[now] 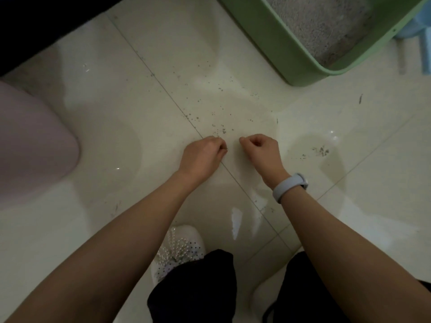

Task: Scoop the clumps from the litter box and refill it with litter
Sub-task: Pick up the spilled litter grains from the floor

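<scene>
The green litter box (300, 73) stands at the top right, with grey litter (326, 26) inside. Spilled litter grains (219, 128) dot the pale tiled floor between the box and my hands. My left hand (203, 155) is down at the floor with its fingers curled, and a dark grain shows at its pinched fingertips. My right hand (258, 150), with a grey band on its wrist, is close beside it. Its fingers are curled too, thumb and forefinger meeting at the floor. Anything between them is too small to see. No scoop is in view.
A pink rounded container (35, 148) sits at the left edge. Something blue (419, 36) stands behind the litter box at the far right. A second patch of grains (320, 151) lies right of my hands. My white shoe (179, 248) and dark trouser legs are below.
</scene>
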{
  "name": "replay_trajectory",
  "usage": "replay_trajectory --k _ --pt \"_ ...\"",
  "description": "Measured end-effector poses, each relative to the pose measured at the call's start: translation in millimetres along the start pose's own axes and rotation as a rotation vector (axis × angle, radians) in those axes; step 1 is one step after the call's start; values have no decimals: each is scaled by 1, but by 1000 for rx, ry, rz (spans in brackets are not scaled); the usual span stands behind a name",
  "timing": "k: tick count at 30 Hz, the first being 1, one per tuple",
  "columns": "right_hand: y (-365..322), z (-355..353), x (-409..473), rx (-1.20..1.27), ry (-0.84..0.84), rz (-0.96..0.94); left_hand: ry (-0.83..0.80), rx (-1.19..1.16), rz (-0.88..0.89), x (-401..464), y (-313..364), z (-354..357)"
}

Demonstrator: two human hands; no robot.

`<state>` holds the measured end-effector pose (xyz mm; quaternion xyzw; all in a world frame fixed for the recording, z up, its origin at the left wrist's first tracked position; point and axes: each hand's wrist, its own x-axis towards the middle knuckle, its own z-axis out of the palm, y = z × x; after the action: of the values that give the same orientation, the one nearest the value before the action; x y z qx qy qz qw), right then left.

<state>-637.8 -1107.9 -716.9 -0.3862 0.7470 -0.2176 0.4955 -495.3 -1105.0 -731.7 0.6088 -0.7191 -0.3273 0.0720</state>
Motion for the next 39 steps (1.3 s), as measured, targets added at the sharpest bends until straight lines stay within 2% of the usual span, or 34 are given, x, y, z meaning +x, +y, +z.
replay_trajectory --k 2,3,7,9,14,17,20,22,23,25,27,29,32,33,35,39 --pt "-1 5 -2 -152 -21 -77 10 -34 -23 1 -1 -2" --pt "-1 8 -3 -220 -35 -114 49 -150 -90 1 -2 -4" --pt "1 22 -3 -412 -70 -218 217 -922 -476 -6 -7 -22" --pt "2 27 -3 -454 -48 -241 225 -1216 -563 -13 -11 -32" --pt "9 34 -6 -572 -19 -319 229 -1534 -634 -20 -22 -48" --pt "1 33 -4 -388 25 -212 196 -1652 -638 -23 -27 -50" --pt "-14 21 1 158 -59 23 151 -1720 -669 -25 -30 -51" --pt "-20 13 2 617 -205 166 173 -1675 -719 -24 -29 -49" --pt "-21 9 3 755 -270 221 199 -1565 -735 -23 -29 -47" --pt "-22 5 2 865 -349 279 227 -1138 -696 -24 -31 -39" --pt "-21 9 0 859 -328 308 224 -726 -575 -27 -32 -31" --pt "-18 16 -2 663 -216 245 229 -538 -485 -30 -27 -26" --pt "-13 26 -4 0 -90 -1 218 -399 -396 -32 -23 -20" --pt "-12 29 -6 -147 -71 -58 214 -363 -370 -32 -23 -18" --pt "-11 34 -7 -275 -27 -120 212 -311 -348 -33 -24 -14" --pt "-6 42 -5 -368 27 -159 190 -244 -321 -33 -26 -9"
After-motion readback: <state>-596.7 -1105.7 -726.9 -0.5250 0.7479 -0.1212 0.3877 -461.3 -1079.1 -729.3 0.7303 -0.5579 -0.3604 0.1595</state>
